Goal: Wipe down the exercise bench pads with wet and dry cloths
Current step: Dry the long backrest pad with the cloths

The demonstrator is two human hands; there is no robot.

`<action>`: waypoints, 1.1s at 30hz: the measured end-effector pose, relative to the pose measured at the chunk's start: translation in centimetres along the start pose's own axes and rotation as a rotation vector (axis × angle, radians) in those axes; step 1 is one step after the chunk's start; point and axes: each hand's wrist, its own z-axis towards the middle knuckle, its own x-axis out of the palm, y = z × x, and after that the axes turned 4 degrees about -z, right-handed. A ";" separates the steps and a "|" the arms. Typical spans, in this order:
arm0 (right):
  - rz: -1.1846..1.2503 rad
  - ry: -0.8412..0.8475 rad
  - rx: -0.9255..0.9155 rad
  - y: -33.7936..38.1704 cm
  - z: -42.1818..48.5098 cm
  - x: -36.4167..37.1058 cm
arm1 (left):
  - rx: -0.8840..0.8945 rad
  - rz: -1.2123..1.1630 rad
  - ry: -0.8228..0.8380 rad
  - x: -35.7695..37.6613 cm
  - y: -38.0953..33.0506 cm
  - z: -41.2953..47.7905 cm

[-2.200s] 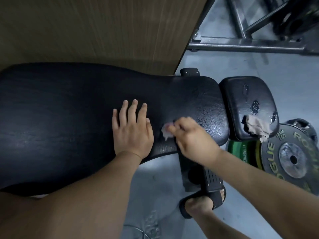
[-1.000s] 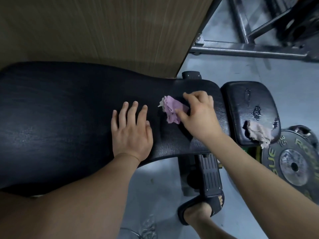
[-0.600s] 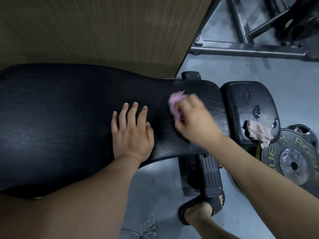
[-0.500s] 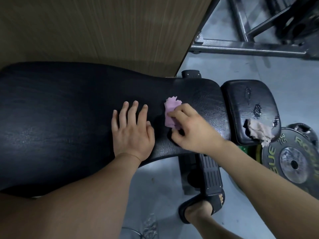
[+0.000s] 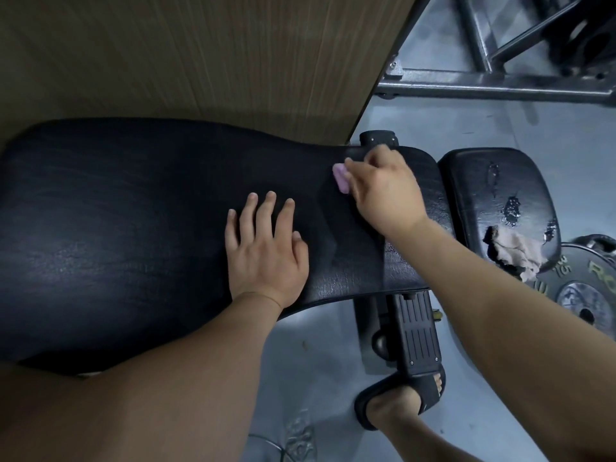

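The small pink cloth (image 5: 340, 176) has slid from the middle of the long black bench pad (image 5: 133, 211) up to its far edge by the wooden wall. This narrow end looks almost wiped; the wide end may still need doing. The pad looks dark, wrinkly and a bit shiny. The right hand (image 5: 383, 191) curls its fingers over the cloth and presses down. The left hand (image 5: 263, 248) lies flat, fingers straight, holding nothing. The small black seat pad (image 5: 493, 195) nearby looks torn.

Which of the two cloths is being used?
The pink cloth, gripped in the right hand on the long pad; the beige cloth lies loose on the small pad.
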 end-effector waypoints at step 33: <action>0.133 0.205 0.051 3.4 3.0 1.9 | -0.009 0.024 0.035 -0.3 -0.3 0.0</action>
